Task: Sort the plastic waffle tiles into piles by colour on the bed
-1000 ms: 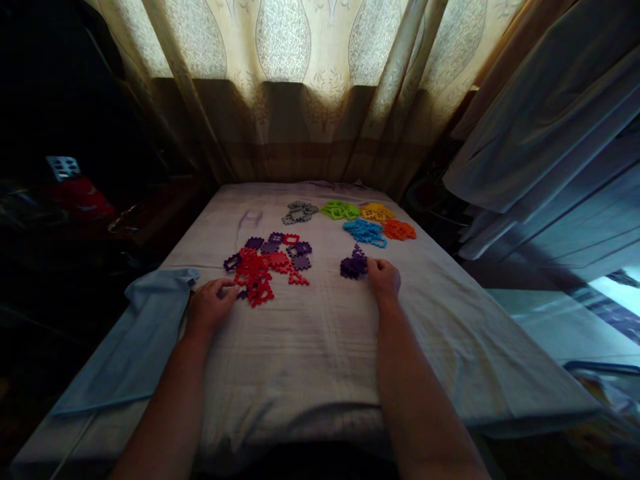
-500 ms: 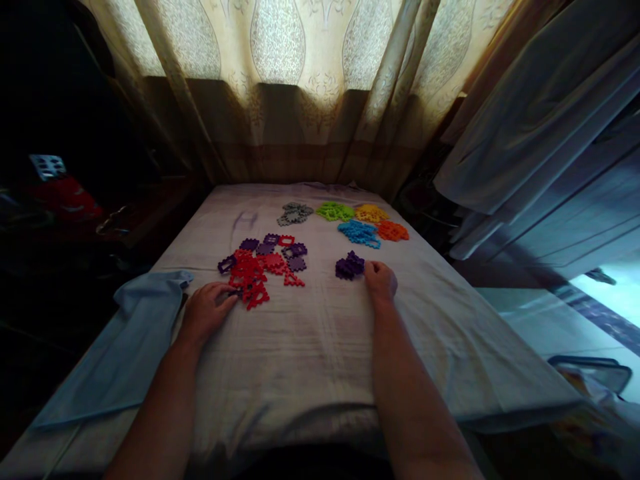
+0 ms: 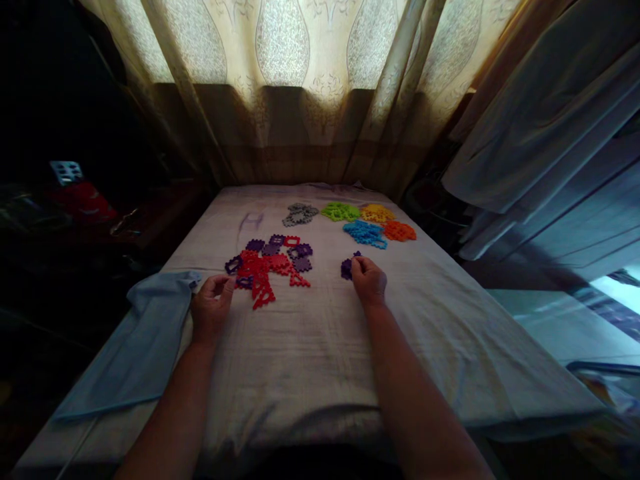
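Note:
A mixed heap of red toothed plastic building pieces [image 3: 255, 270] lies left of the middle, with purple toothed pieces [image 3: 302, 264] among and around it. My left hand [image 3: 213, 303] is just left of this heap, fingers bent and thumb apart, with nothing visible in it. Close to its fingertips, a purple frame-shaped piece [image 3: 244, 283] rests against the red ones. My right hand [image 3: 369, 281] is closed at a small separate purple pile [image 3: 346, 269], covering its right part. Its fingertips are pressed together, and what they hold is hidden.
Single-colour piles lie farther back: grey [image 3: 300, 214], green [image 3: 341, 211], yellow [image 3: 377, 213], blue [image 3: 365, 233] and orange [image 3: 400, 231]. A light blue cloth [image 3: 155, 333] drapes over the left edge of the sheet-covered surface [image 3: 300, 373]. A curtain [image 3: 320, 127] hangs behind.
My left hand has drawn back slightly from the red heap, leaving a purple piece at its edge. My right hand has moved left onto the small purple pile. The view has shifted a little.

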The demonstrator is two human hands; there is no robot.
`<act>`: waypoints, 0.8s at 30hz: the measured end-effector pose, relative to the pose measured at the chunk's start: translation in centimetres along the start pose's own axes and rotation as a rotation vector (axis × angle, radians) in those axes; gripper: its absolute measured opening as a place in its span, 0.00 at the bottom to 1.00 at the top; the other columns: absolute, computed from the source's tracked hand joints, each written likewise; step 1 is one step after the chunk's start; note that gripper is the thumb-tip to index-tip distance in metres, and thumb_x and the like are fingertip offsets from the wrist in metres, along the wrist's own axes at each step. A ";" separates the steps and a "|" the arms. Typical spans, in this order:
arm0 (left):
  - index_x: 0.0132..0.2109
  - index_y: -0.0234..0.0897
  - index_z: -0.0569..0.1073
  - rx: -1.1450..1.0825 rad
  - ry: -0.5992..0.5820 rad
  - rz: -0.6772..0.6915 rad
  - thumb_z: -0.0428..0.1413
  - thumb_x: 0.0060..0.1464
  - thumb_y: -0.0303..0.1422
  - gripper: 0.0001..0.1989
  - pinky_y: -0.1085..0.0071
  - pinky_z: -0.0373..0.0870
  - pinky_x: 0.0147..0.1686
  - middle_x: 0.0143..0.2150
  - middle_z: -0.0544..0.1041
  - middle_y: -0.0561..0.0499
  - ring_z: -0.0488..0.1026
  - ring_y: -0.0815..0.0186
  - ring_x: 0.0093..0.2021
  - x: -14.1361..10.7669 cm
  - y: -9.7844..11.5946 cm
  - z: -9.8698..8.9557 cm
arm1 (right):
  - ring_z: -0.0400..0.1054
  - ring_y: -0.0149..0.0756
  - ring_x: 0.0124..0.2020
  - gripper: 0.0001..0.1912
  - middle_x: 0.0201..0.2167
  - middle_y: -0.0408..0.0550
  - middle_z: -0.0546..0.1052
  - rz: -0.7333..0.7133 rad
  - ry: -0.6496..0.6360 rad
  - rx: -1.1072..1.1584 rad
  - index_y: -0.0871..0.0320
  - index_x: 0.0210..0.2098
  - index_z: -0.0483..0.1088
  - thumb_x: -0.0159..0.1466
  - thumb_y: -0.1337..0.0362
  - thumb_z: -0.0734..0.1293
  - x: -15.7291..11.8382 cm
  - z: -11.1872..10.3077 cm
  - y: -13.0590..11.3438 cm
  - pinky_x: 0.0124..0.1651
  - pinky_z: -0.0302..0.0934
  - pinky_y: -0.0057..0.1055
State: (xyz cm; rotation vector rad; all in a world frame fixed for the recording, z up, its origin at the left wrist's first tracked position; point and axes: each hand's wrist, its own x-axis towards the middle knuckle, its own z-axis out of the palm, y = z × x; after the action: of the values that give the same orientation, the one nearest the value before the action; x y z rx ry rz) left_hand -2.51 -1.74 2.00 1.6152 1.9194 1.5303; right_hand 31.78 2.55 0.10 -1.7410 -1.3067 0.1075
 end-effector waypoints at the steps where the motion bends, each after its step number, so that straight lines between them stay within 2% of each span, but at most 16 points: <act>1: 0.34 0.39 0.72 -0.045 -0.009 -0.012 0.55 0.49 0.50 0.18 0.70 0.72 0.34 0.29 0.78 0.52 0.76 0.65 0.31 -0.1 0.1 0.2 | 0.73 0.38 0.32 0.16 0.30 0.50 0.80 -0.048 -0.027 0.034 0.57 0.35 0.78 0.63 0.57 0.60 -0.5 0.3 -0.6 0.38 0.63 0.30; 5: 0.34 0.38 0.72 -0.245 -0.117 -0.075 0.57 0.47 0.50 0.19 0.71 0.72 0.33 0.26 0.76 0.53 0.74 0.66 0.28 -0.8 0.6 1.5 | 0.71 0.33 0.29 0.13 0.31 0.47 0.80 -0.264 -0.236 0.189 0.56 0.39 0.78 0.63 0.58 0.63 -2.9 1.5 -3.5 0.38 0.64 0.28; 8: 0.34 0.38 0.74 -0.285 -0.202 -0.078 0.59 0.46 0.49 0.18 0.72 0.71 0.31 0.27 0.77 0.54 0.73 0.67 0.28 -1.7 1.4 2.6 | 0.69 0.30 0.27 0.14 0.34 0.47 0.80 -0.406 -0.406 0.254 0.55 0.44 0.77 0.63 0.58 0.66 -4.6 2.1 -5.3 0.36 0.64 0.27; 12: 0.34 0.38 0.75 -0.285 -0.282 -0.068 0.59 0.47 0.48 0.17 0.73 0.71 0.31 0.28 0.78 0.53 0.74 0.67 0.28 -2.8 2.3 3.7 | 0.69 0.28 0.27 0.13 0.35 0.45 0.80 -0.482 -0.511 0.264 0.53 0.46 0.77 0.63 0.59 0.68 -5.7 2.4 -6.4 0.37 0.63 0.26; 17: 0.34 0.38 0.75 -0.314 -0.359 -0.046 0.59 0.48 0.48 0.17 0.72 0.71 0.31 0.26 0.77 0.53 0.75 0.67 0.27 -3.3 2.7 4.4 | 0.68 0.28 0.27 0.09 0.32 0.45 0.79 -0.490 -0.529 0.288 0.54 0.41 0.78 0.62 0.62 0.68 -6.3 2.8 -6.9 0.37 0.62 0.25; 20: 0.37 0.38 0.76 -0.313 -0.374 -0.061 0.59 0.48 0.49 0.19 0.71 0.73 0.33 0.29 0.79 0.52 0.76 0.66 0.29 -3.2 2.7 4.4 | 0.68 0.29 0.28 0.08 0.31 0.45 0.79 -0.474 -0.507 0.309 0.54 0.37 0.78 0.62 0.61 0.67 -5.8 2.7 -6.9 0.36 0.62 0.26; 24: 0.41 0.38 0.76 -0.251 -0.282 -0.089 0.58 0.48 0.50 0.21 0.70 0.74 0.35 0.35 0.81 0.50 0.77 0.64 0.33 -2.5 2.0 3.9 | 0.69 0.32 0.28 0.12 0.30 0.47 0.79 -0.250 -0.289 0.301 0.57 0.33 0.77 0.62 0.57 0.64 -3.1 1.3 -5.1 0.36 0.62 0.28</act>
State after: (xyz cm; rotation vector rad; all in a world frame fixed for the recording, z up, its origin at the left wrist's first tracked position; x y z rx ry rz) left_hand 2.38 -1.90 0.75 1.5209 1.5623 1.3620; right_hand 26.10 0.91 1.59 -1.3302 -1.6155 0.4034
